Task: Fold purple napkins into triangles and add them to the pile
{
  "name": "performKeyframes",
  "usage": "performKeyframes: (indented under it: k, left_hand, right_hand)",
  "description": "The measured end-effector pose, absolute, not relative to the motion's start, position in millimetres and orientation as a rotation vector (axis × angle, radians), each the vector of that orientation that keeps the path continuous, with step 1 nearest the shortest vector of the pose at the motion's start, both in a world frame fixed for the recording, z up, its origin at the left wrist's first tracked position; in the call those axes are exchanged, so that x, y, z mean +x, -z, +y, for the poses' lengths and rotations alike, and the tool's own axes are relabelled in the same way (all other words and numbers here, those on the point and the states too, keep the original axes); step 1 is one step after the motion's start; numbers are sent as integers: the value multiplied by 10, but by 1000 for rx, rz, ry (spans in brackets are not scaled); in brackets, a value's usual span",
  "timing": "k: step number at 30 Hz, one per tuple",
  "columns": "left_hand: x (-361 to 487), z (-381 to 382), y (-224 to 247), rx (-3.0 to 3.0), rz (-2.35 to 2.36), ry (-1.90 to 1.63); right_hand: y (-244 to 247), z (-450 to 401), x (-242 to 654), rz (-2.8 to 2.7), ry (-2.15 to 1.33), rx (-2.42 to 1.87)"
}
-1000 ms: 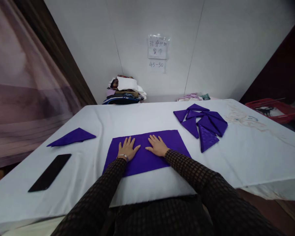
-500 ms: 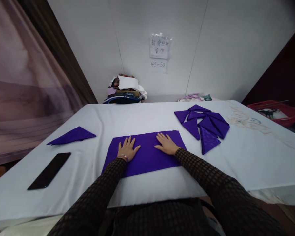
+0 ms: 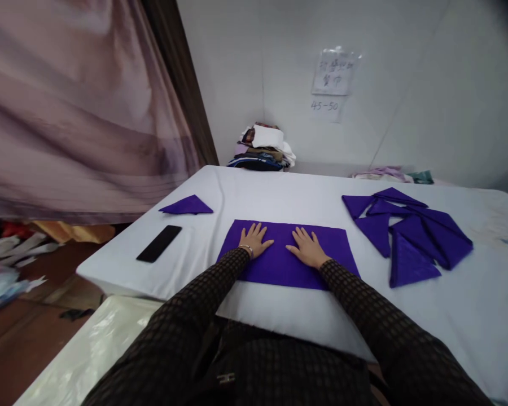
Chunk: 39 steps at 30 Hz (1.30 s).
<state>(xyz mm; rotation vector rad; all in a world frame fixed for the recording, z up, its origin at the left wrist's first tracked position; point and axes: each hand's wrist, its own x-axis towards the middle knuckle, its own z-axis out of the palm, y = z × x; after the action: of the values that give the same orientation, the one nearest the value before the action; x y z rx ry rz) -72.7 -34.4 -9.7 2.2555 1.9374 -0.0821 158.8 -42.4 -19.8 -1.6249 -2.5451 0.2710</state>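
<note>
A purple cloth napkin (image 3: 279, 265) lies flat as a wide rectangle on the white-covered table (image 3: 275, 194) in front of me. My left hand (image 3: 254, 241) rests on its left part, palm down with fingers spread, a bracelet at the wrist. On the right part lies my right hand (image 3: 308, 249), also flat with fingers apart. Neither hand grips anything. Several purple napkins folded into triangles (image 3: 412, 251) lie overlapping to the right. A single folded purple napkin (image 3: 188, 205) sits at the left.
A black phone (image 3: 159, 243) lies left of the napkin. Behind the table is a stack of folded clothes (image 3: 265, 148), with more cloth (image 3: 387, 173) farther right. A pinkish curtain (image 3: 88, 124) hangs at left. Signs (image 3: 333, 73) are on the wall.
My view has turned to the left, so the table and its contents appear farther right and more floor shows at left. Both hands remain flat on the napkin.
</note>
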Motion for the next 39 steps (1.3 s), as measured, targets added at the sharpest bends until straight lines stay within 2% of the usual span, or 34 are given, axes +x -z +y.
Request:
performKeyframes:
  k: [5,11,22,25,30,39]
  left_hand:
    - [-494,-254,18,2308,1851,-128]
    - [-363,-81,102,2269,1818,-123]
    - [-1927,-155,-72,1871,2302,6]
    - [-1811,-362,-70,1987,2259,-21]
    - [-1373,-862,109,2315,1855,-110]
    - [-1664,-924,82,2199,2004,-59]
  right_hand:
    - [298,-465,1509,-2554,-225,-1632]
    - [312,-453,1550,-2568,-186,-1649]
    - [346,-470,1554,-2590,-130,-1656]
    - [349,-472,1554,-2598,-117,-1658]
    - [345,-467,1552,-2603,-115,-1676]
    - [294,-467,1546,-2598,-185,-1698]
